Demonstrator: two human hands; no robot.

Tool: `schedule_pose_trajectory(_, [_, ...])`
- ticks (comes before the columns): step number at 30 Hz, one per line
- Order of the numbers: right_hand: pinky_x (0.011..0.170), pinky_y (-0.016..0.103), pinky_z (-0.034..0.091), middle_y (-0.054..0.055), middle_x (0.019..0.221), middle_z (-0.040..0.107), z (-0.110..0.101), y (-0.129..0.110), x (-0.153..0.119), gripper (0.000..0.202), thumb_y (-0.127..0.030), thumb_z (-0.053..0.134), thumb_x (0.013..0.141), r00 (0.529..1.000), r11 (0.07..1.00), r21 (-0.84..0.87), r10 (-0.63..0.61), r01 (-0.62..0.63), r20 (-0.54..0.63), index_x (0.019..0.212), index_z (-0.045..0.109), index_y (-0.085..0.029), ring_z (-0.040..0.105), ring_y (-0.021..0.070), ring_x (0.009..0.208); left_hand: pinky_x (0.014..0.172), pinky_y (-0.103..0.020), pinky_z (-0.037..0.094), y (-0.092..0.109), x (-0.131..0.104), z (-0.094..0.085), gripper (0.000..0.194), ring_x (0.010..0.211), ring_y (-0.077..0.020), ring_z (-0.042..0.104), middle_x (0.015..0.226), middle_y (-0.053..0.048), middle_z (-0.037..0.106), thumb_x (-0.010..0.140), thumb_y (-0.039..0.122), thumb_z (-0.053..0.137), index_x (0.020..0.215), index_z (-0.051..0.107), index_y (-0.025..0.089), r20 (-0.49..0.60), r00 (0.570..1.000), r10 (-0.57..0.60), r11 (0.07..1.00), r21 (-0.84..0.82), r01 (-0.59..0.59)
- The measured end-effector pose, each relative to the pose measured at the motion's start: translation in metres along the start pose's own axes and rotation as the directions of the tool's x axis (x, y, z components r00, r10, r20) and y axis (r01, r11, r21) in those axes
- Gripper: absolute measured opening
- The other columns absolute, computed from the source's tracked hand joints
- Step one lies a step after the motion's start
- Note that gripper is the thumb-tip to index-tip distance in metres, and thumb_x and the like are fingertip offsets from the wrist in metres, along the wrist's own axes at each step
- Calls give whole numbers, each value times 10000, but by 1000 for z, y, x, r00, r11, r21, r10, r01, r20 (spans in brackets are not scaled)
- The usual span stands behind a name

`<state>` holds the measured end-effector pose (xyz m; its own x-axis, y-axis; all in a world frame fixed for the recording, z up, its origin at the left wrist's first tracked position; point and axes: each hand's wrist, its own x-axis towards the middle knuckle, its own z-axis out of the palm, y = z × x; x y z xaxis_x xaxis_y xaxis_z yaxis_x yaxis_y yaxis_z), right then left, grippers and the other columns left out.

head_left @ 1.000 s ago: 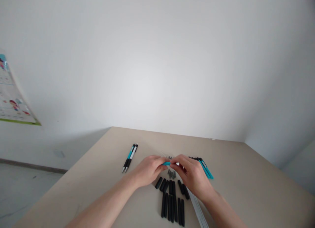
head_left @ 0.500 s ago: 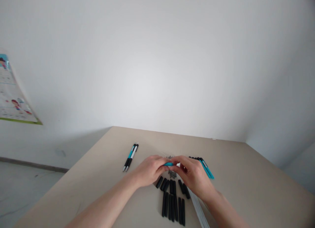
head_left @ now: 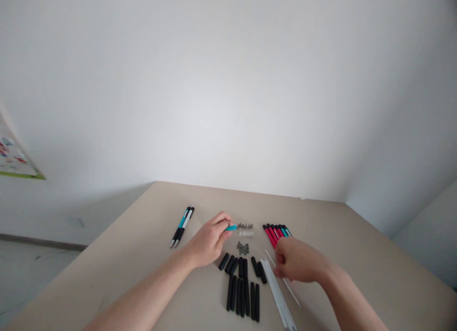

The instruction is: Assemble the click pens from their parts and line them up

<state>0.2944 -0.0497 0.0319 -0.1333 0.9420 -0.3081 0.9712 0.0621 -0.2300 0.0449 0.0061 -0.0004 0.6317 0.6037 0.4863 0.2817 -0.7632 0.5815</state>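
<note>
While left hand (head_left: pixel 209 239) pinches teal barrel (head_left: pixel 231 227), right (head_left: pixel 299 260) curls.

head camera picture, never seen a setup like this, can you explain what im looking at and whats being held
There's no machine here: these are a person's two bare hands, seen from a camera worn on that person's head, looking forward and down. The left hand pinches a small turquoise piece. The right hand is at a single thin white stick; whether it grips it is hidden.

On the beige table two pens lie at the left. Nearer the middle are small metal pieces, clear bits and black tubes. A bundle of white sticks lies beside the tubes, and red and turquoise barrels with black ends lie beyond the right hand.
</note>
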Motion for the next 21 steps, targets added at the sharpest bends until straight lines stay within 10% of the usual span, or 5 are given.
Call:
schedule_pose_trajectory(9, [436, 226, 191, -44, 432, 408, -7, -12, -1, 191, -87, 542, 582, 986, 997, 8, -73, 75, -153, 447, 436, -173, 350, 79, 441, 832, -258, 437, 6, 1, -2, 234, 938, -170, 595, 1044, -46, 649, 983, 280, 391, 1146, 546, 215, 119, 993, -17, 999, 36, 13])
schedule_pose_trajectory(21, [602, 225, 341, -17, 667, 646, 0, -33, 1, 114, -190, 536, 827, 820, 898, -39, -417, 438, -391, 749, 618, -203, 538, 114, 608, 754, -239, 442, 5, 2, 0, 198, 856, -166, 586, 917, -41, 626, 968, 241, 408, 999, 597, 187, 126, 992, -16, 996, 85, 5])
